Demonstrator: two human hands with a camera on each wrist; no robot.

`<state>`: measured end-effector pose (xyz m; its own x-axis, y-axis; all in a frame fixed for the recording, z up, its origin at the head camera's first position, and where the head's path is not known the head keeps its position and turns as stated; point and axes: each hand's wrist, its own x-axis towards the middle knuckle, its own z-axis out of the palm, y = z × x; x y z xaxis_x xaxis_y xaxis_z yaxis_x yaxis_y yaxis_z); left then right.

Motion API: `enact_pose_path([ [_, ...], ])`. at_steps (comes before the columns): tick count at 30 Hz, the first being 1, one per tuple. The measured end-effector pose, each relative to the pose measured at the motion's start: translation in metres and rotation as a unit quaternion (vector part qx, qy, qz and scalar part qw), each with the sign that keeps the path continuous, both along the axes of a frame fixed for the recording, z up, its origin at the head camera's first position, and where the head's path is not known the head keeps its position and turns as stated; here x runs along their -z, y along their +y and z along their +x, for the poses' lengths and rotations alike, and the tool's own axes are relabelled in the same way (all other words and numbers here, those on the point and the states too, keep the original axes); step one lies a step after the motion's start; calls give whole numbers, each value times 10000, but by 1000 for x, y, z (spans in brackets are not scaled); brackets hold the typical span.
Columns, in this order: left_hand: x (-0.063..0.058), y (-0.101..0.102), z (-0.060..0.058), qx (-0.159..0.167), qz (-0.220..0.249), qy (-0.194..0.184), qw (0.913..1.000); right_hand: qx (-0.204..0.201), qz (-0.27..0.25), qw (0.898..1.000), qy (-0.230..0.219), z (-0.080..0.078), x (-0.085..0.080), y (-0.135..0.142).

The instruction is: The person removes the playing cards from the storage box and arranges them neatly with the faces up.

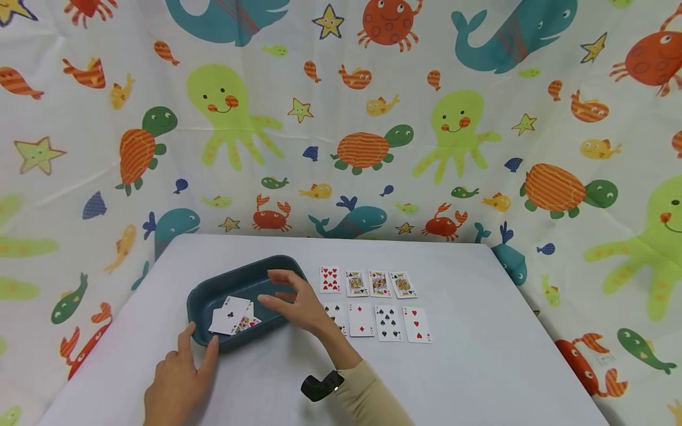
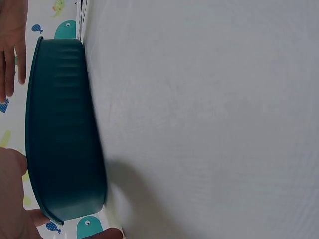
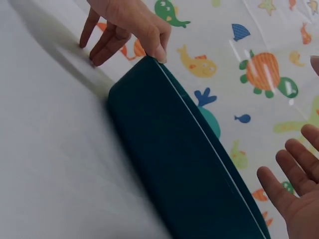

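Observation:
A dark teal plastic tray (image 1: 205, 293) stands at the left of the table, with a few playing cards lying in its left half: a club card (image 1: 231, 313) on top, part of a face card (image 1: 246, 322) under it. My left hand (image 1: 178, 378) is at the tray's near left corner, thumb at the front rim and index finger along the left end; in the right wrist view its thumb touches the rim. Above the tray's right half hovers my right hand (image 1: 295, 299), fingers spread and holding nothing; in the left wrist view its fingers (image 2: 10, 69) look straight.
Right of the tray lie two rows of face-up cards. The back row has a heart card (image 1: 330, 280) and three face cards (image 1: 380, 284); the front row includes a two of diamonds (image 1: 361, 320) and a three of hearts (image 1: 417, 325). A patterned cloth (image 1: 319, 177) hangs behind the table.

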<state>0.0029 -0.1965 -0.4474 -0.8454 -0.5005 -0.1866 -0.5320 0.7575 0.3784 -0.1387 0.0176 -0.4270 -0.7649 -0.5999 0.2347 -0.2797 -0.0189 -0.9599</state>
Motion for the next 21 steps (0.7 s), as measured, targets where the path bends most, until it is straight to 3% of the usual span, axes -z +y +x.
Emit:
enact_pose_path([
  [6,0,0,0,50,-22,0,10000,-42,158,9998,113,0,1,-15],
  [21,2,-1,0,104,-55,111,9999,-339,1710,9821,719,-9,7,-48],
])
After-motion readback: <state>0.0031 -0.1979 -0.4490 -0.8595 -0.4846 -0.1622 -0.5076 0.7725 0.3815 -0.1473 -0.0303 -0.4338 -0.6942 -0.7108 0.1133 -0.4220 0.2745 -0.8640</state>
